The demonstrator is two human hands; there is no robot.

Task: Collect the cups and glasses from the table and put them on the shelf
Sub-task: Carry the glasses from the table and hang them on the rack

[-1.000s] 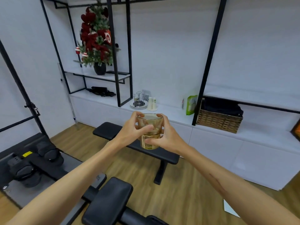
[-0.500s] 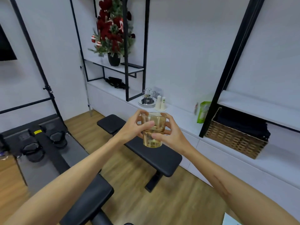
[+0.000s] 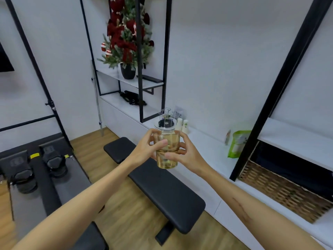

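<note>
Held upright in mid-air above the black padded bench (image 3: 158, 184): a stack of clear amber-tinted glass tumblers (image 3: 166, 150), clamped between left hand (image 3: 144, 150) on its left side and right hand (image 3: 187, 157) on its right, fingers wrapped round the glass. Behind the tumblers, on the long white low shelf (image 3: 207, 148): a round tray with a wire rack (image 3: 164, 121), two small white bottles (image 3: 182, 124), a green pouch (image 3: 237, 143) and a woven wicker basket (image 3: 282, 188) farther right.
</note>
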